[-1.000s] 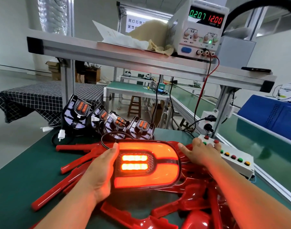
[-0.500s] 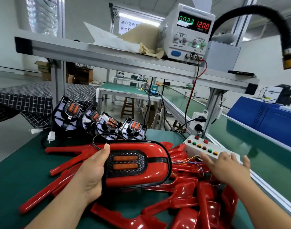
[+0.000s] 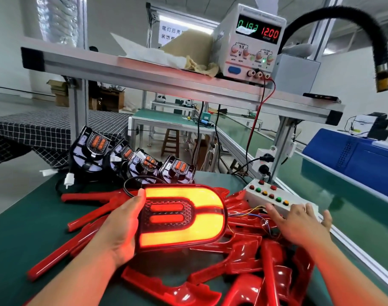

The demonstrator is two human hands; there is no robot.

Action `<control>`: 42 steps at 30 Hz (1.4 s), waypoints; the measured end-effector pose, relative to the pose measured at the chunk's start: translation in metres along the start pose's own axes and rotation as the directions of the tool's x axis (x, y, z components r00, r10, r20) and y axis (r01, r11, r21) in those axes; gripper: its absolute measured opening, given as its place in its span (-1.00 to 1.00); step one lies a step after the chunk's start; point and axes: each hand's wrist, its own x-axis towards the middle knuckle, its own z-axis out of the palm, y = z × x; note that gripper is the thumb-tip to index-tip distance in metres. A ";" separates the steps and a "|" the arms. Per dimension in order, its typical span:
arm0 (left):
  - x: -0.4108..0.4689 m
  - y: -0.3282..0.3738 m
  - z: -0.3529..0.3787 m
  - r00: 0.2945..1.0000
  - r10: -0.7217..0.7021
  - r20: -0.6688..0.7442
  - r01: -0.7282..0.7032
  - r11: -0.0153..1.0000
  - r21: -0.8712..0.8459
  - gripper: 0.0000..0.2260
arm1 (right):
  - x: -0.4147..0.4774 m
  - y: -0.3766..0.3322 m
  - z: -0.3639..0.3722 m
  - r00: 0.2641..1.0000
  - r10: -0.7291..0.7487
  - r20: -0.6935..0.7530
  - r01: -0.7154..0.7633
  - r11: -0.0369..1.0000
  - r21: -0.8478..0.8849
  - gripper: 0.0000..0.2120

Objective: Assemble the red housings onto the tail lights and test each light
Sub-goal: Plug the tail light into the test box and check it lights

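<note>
My left hand (image 3: 124,226) grips the left edge of an assembled tail light (image 3: 182,217), held up above the table. Its outer U-shaped band glows yellow-orange and its two middle bars are red. My right hand (image 3: 299,219) lies with spread fingers on the near end of the white button box (image 3: 274,198). Thin coloured wires (image 3: 250,212) run from the box towards the light. A heap of loose red housings (image 3: 243,261) lies under and around both hands. Several bare tail lights (image 3: 135,160) stand in a row behind.
A power supply (image 3: 248,40) on the upper shelf (image 3: 122,67) shows 12.00 in red digits. Red and black leads (image 3: 254,120) drop from it to the table. A black flexible hose (image 3: 365,40) hangs at the upper right. A blue case (image 3: 351,155) lies beyond the conveyor rail.
The tail light was dark half a second ago and now its outer band glows yellow-orange. My right hand slid onto the button box. The supply's current reading went from 0.023 to about 0.18.
</note>
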 end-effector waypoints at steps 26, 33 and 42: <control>-0.001 0.002 0.009 0.996 -0.014 -0.083 0.012 1.000 -0.022 -0.53 | 0.028 -0.040 -0.009 0.967 -0.252 0.023 0.249 0.965 0.082 0.26; 0.001 0.002 0.007 0.998 -0.007 -0.056 0.006 1.000 -0.018 -0.49 | 0.034 -0.056 -0.005 0.969 -0.231 0.088 0.224 0.971 0.087 0.32; 0.001 0.001 0.005 0.999 0.007 -0.037 -0.007 1.000 -0.010 -0.49 | 0.031 -0.059 -0.006 0.973 -0.206 0.105 0.197 0.977 0.087 0.38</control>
